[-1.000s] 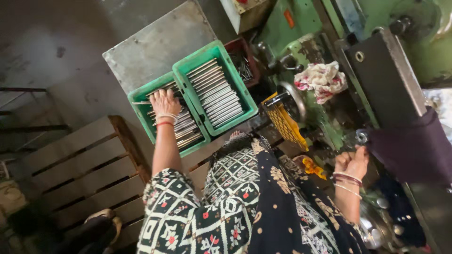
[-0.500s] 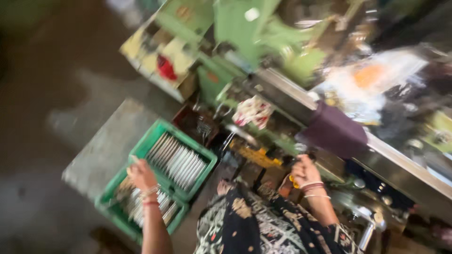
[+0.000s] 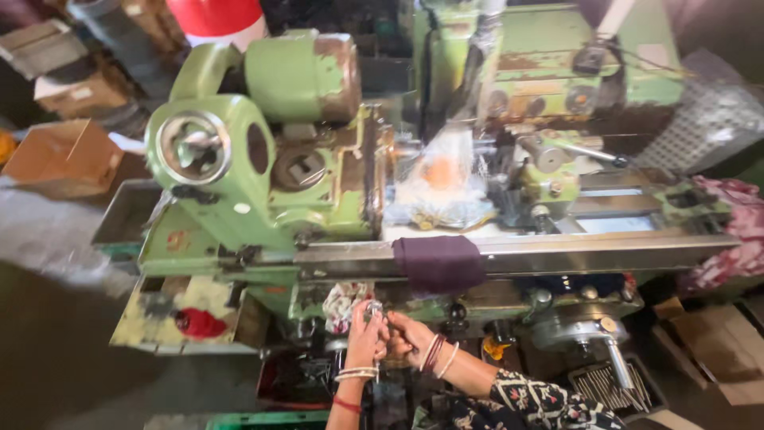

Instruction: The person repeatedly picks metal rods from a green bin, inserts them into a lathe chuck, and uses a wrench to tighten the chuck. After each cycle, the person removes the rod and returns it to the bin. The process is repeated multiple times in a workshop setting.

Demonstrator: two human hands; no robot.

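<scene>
Meeting low in front of the big green metal lathe (image 3: 263, 175), the left hand (image 3: 366, 338) and the right hand (image 3: 407, 338) press close together, fingers curled around a small shiny metal piece (image 3: 374, 309) held between them just under the machine's front edge. The piece is too small and blurred to tell its shape, and which hand bears most of the grip cannot be told. Just beside the left hand, touching the machine's lower face, hangs a crumpled white patterned rag (image 3: 344, 304). Above the hands, a dark purple cloth (image 3: 439, 263) drapes over the long steel rail (image 3: 557, 253) that forms the near rim of the bed. Room is tight here: the rail overhangs from above, and a black round knob (image 3: 456, 312) sits just to the right of the right hand. Lower right, near the silver lever handle (image 3: 617, 360), a dark tray of thin metal rods (image 3: 609, 388) rests on the floor, well apart from the hands. A green plastic crate edge (image 3: 267, 420) shows at the bottom border, left of the left forearm. Open grey floor (image 3: 56, 350) lies to the far left.
</scene>
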